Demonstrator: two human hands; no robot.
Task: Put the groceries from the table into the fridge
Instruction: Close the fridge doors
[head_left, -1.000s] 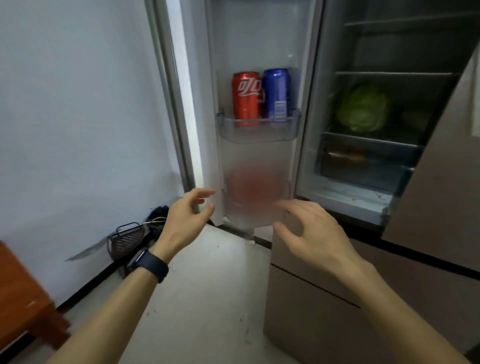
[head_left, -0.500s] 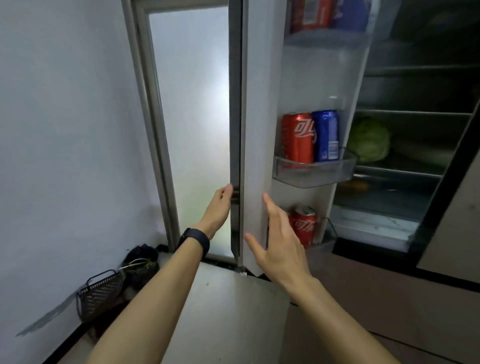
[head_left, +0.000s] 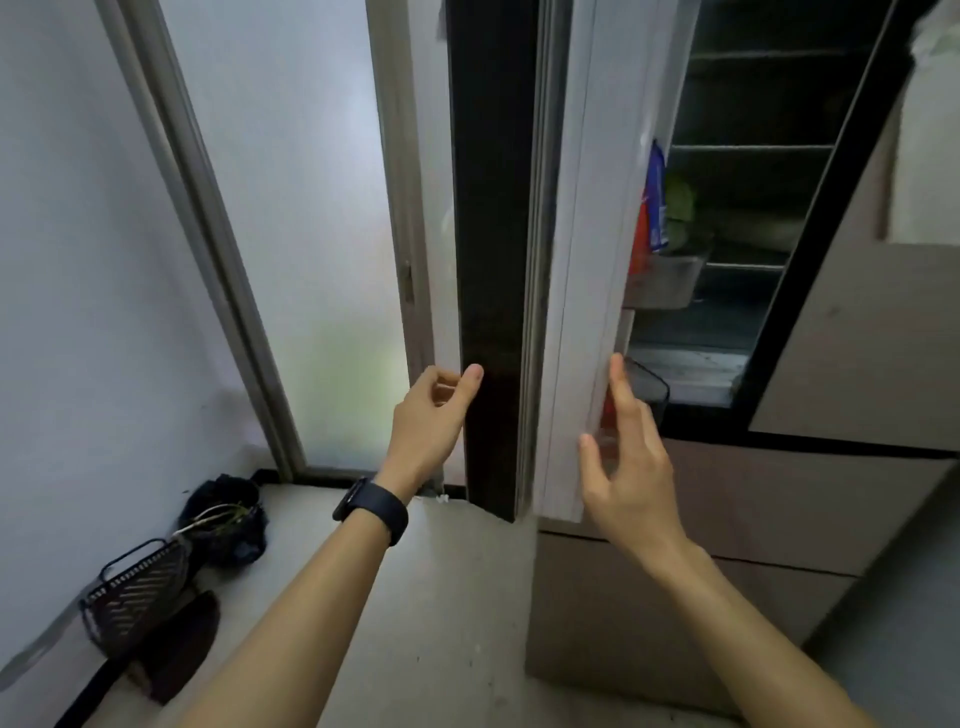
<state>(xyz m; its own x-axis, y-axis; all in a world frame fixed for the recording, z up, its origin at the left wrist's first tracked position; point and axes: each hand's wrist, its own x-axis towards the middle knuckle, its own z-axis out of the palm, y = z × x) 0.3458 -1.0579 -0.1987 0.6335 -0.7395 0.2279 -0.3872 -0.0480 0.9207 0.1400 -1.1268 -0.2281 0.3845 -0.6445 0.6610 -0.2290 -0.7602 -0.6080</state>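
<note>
The fridge door stands almost edge-on in front of me, dark outer face to the left, white inner rim to the right. My left hand touches the dark face with its thumb, its fingers loosely curled. My right hand lies with straight fingers against the white inner rim. Behind the rim, slivers of a blue can and a red can show in a door bin. A second red can peeks out lower down. A green cabbage sits on a shelf inside.
The right fridge door hangs open at the right. Beige drawer fronts lie below the compartment. On the floor at the left are a dark wire basket and a dark bundle. A frosted glass panel stands behind.
The door has swung from wide open to nearly edge-on toward the compartment, hiding most of the cans. Both hands came up onto it and moved with it.
</note>
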